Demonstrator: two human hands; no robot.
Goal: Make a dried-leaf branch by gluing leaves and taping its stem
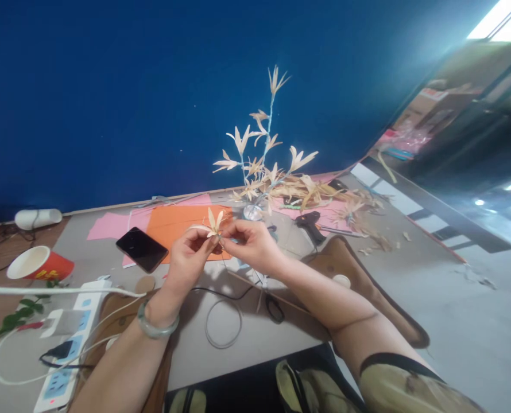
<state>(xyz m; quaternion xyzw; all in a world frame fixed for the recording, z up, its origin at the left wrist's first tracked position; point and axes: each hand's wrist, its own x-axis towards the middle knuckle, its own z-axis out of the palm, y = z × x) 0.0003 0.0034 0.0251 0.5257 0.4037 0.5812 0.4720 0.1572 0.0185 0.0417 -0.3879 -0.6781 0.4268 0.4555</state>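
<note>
A small pale flower (215,221), its narrow petals looking like dried corn husk, stands upright between my hands above the table. My left hand (187,259) pinches its base between thumb and fingers. My right hand (255,246) is closed at the same base from the other side, thumb against fingertips; a thin wire-like stem seems to run down below them. Just behind stands a branching stem wrapped in light blue (269,123), bearing several similar flowers, in a clear round holder (252,213). Orange paper (173,221) lies under and behind my hands.
A black phone (142,250) lies left of my hands. A glue gun (310,226) and loose husks (311,189) are at the right. Nearer me is a wire ring (223,346). A power strip (61,373) with cables and a red paper cup (42,264) occupy the left.
</note>
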